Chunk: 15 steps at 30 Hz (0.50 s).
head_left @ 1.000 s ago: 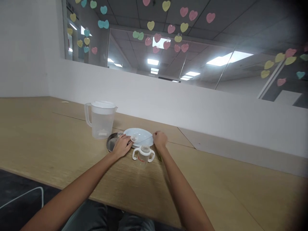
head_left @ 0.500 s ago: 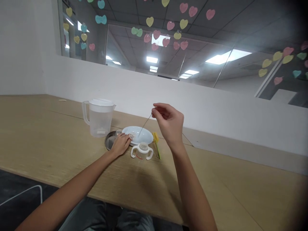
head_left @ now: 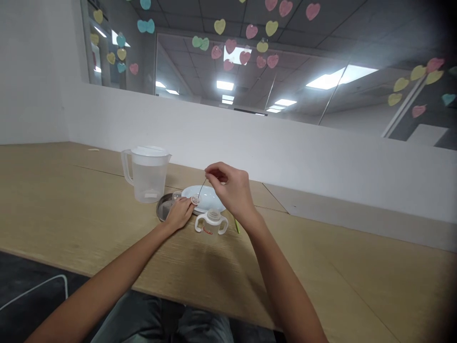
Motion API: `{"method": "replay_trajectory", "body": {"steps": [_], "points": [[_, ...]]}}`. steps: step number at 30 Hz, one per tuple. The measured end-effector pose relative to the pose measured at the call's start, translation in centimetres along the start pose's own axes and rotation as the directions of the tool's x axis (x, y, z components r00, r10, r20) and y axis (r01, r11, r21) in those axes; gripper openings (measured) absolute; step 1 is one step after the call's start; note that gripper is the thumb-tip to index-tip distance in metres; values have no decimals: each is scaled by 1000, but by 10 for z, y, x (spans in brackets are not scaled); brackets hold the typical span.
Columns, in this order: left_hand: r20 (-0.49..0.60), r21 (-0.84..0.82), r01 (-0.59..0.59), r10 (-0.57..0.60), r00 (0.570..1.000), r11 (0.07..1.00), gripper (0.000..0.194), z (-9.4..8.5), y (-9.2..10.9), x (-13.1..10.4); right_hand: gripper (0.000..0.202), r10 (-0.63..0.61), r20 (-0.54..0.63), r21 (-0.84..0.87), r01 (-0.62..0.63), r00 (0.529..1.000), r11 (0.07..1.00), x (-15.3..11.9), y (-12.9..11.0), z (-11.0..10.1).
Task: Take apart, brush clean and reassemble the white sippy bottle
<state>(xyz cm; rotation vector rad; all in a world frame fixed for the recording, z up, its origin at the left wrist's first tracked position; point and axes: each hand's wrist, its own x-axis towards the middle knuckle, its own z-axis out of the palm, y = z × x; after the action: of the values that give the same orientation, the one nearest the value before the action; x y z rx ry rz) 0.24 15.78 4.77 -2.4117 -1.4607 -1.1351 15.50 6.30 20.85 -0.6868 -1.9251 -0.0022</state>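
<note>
My left hand (head_left: 179,212) grips a small clear sippy-cup lid (head_left: 195,200) with its fingers, tilted over the near-left rim of a white oval bowl (head_left: 210,202). Pinched between thumb and fingertips of my right hand (head_left: 230,190) is a thin straw brush (head_left: 202,186) with a wire stem. It slants down to the lid, and its lower end is at or inside the lid's opening; the exact depth is hard to see. In front of the bowl stands a clear sippy cup (head_left: 211,224) with two white handles and red markings, its top uncovered.
A lidded clear plastic pitcher (head_left: 150,176) stands at the back left. Beside it lies a round metal tray (head_left: 160,209) with a small clear cap (head_left: 176,196) near my left hand. A green brush handle (head_left: 236,225) shows partly under my right wrist. A white wall rises behind.
My right hand has moved left and slightly down, bringing the straw brush from above the bowl to the lid. It now covers the brush's yellow head. My left hand stays put.
</note>
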Motion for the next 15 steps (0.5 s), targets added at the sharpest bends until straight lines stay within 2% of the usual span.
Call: {"method": "replay_trajectory", "body": {"steps": [6, 11, 13, 15], "points": [[-22, -43, 9, -10, 1000, 999, 27, 1, 1, 0, 13, -17, -33, 23, 18, 999, 1000, -1, 0, 0], [-89, -101, 88, -97, 991, 991, 30, -1, -1, 0, 11, 8, -149, 17, -5, 989, 1000, 2, 5, -7], [-156, -158, 127, -152, 976, 979, 35, -4, -2, 1, 11, 15, -179, -25, -20, 984, 999, 3, 10, -11], [-282, -277, 144, -224, 933, 950, 39, -9, -3, 2, 11, 40, -165, -99, -57, 985, 993, 5, 17, -13]]}}
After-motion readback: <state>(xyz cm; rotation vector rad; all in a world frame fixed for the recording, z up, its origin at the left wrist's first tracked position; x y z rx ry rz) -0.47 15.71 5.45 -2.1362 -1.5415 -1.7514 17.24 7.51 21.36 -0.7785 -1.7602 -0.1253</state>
